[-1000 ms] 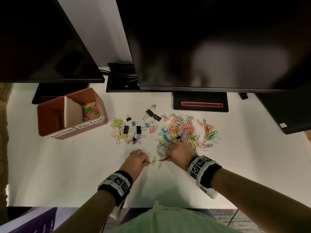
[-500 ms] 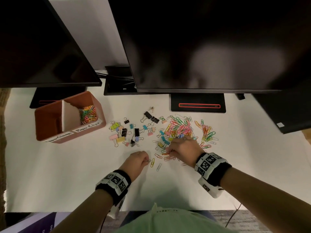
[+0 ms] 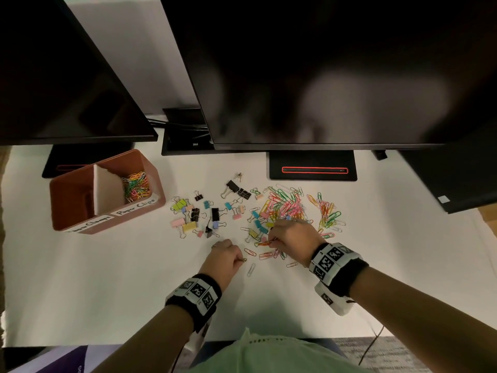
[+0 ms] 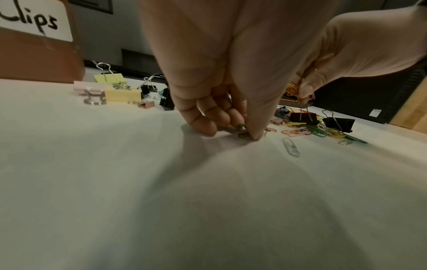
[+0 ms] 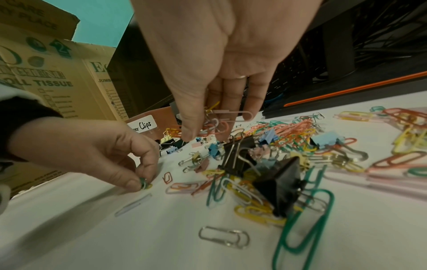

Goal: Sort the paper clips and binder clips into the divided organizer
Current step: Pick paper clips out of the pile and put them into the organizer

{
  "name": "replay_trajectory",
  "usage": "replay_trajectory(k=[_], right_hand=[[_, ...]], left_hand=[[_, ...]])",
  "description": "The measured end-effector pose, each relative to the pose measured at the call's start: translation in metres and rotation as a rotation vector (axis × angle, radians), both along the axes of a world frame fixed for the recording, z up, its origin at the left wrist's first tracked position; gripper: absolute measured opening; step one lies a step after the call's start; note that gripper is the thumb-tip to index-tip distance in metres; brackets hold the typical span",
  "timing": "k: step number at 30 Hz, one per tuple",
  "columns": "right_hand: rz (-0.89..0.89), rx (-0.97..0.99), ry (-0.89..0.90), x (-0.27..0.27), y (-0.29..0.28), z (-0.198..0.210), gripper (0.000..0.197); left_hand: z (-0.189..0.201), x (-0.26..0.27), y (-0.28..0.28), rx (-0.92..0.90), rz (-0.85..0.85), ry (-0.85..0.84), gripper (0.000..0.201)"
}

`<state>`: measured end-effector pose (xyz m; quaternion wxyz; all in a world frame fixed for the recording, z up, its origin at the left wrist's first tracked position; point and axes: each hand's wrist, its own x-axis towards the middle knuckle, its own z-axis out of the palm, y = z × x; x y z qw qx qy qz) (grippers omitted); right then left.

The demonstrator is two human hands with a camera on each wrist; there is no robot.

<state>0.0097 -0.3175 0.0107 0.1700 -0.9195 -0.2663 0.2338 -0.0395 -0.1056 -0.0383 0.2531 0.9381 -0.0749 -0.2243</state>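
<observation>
Pinched between left hand (image 3: 225, 256) thumb and fingertips, a small green wire paper clip (image 5: 143, 181) touches the white desk (image 3: 107, 292) near its front edge. Right hand (image 3: 291, 238) grips a bunch of looped, coloured paper clips (image 5: 215, 120) (plastic-coated wire) above the mixed pile (image 3: 285, 208) mid-desk. Boxy terracotta organizer (image 3: 150, 168) sits toward the back-left corner.

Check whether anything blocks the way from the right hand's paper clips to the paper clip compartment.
The right hand holds a bunch of paper clips. Scattered binder clips lie on the table between it and the organizer, but a lifted carry passes over them; the compartment is open-topped.
</observation>
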Motion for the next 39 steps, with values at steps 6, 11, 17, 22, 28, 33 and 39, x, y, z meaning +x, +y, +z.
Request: replay_trajectory(k=[6, 11, 17, 22, 28, 33, 39], right_hand=[[-0.011, -0.027, 0.022, 0.004, -0.002, 0.003, 0.025], [-0.014, -0.033, 0.013, 0.004, -0.003, 0.003, 0.026], [-0.021, -0.021, 0.002, 0.004, -0.006, 0.001, 0.023], [-0.041, 0.005, -0.02, 0.007, -0.006, 0.005, 0.021], [-0.033, 0.045, -0.029, 0.014, 0.006, 0.016, 0.022], [0.028, 0.073, -0.082, 0.035, 0.035, 0.034, 0.023], [0.108, 0.161, -0.105, 0.079, 0.126, 0.069, 0.025]], left_hand=[[0.003, 0.006, -0.002, 0.071, -0.149, 0.041, 0.015], [0.003, 0.009, 0.0, 0.027, -0.193, 0.045, 0.019], [-0.001, 0.022, -0.009, 0.02, -0.212, -0.017, 0.022], [-0.002, 0.03, -0.01, 0.098, -0.224, 0.006, 0.019], [-0.007, 0.026, -0.009, 0.147, -0.32, -0.003, 0.017], [0.018, 0.023, 0.013, -0.081, -0.089, -0.07, 0.011], [0.084, 0.051, 0.11, -0.13, 0.262, -0.361, 0.007]])
